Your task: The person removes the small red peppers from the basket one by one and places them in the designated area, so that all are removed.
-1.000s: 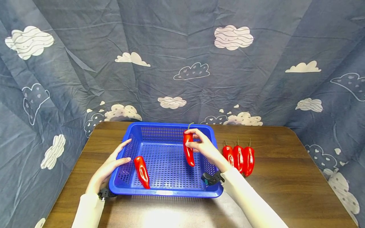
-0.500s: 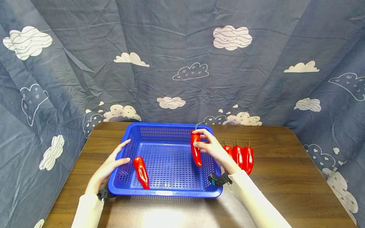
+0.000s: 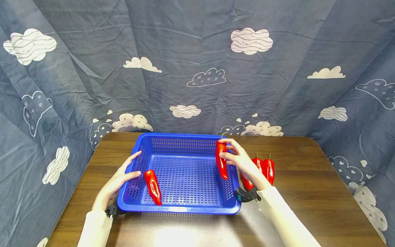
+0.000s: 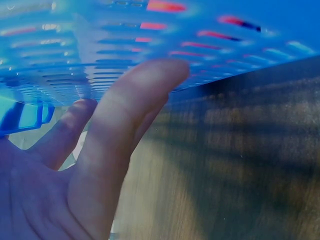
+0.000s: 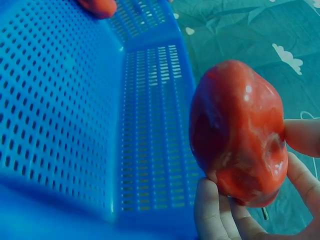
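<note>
My right hand [image 3: 239, 157] pinches a long red pepper [image 3: 221, 159], its green stem pointing up, over the right wall of a blue plastic basket [image 3: 182, 208]. In the right wrist view the pepper [image 5: 240, 135] is seen from its blunt end, with fingertips along its side. On the basket's left rim rests my left hand [image 3: 118, 178], its thumb and index finger extended. The left wrist view shows this hand's thumb [image 4: 125, 115] against the slotted wall [image 4: 115, 55]. Another red pepper [image 3: 153, 187] lies inside the basket, near its left wall.
Right of the basket, more red peppers [image 3: 269, 171] lie on the brown wooden table [image 3: 308, 192], partly hidden behind my right hand and wrist. Behind the table hangs a dark blue cloth [image 3: 197, 96] with cloud prints.
My right hand has moved to the right with the pepper, from over the basket's floor to its right wall. The left hand and the pepper inside stay in place.
</note>
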The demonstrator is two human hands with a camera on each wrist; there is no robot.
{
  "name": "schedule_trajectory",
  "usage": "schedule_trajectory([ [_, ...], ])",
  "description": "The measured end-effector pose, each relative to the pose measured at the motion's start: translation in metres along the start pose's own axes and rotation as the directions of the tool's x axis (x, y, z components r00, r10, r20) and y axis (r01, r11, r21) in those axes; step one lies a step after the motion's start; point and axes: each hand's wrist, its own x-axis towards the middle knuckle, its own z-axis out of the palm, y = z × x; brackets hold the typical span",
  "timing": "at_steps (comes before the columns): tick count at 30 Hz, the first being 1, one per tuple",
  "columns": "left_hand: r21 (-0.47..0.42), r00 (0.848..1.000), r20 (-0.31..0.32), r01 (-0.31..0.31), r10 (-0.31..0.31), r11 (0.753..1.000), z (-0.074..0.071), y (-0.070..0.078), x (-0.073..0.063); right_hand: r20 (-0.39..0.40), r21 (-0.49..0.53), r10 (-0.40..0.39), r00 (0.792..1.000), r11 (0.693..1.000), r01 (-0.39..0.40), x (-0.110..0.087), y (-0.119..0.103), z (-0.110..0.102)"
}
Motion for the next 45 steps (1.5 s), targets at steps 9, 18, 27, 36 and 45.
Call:
schedule_trajectory([
  [9, 0.02, 1.0, 0.003, -0.002, 0.002, 1.0, 0.0, 0.001, 0.0, -0.026, 0.02, 0.002, 1.0, 1.0, -0.001, -0.003, 0.004, -0.015],
  [18, 0.014, 1.0, 0.003, 0.002, -0.002, 1.0, 0.0, 0.0, 0.0, -0.054, 0.012, 0.005, 0.999, 1.0, -0.004, -0.01, 0.008, -0.032],
  [27, 0.035, 1.0, -0.005, 0.002, -0.002, 0.999, 0.001, 0.001, 0.0, -0.086, -0.005, 0.034, 0.996, 0.999, -0.035, -0.019, 0.012, -0.046],
  [36, 0.027, 1.0, -0.009, 0.007, -0.007, 1.0, 0.002, 0.002, 0.0, -0.113, -0.032, 0.024, 0.993, 0.999, -0.028, -0.023, 0.023, -0.058],
  [45, 0.027, 1.0, 0.0, 0.014, -0.014, 1.0, 0.001, 0.002, 0.0, -0.14, -0.033, 0.018, 0.99, 0.999, -0.022, -0.029, 0.033, -0.072],
])
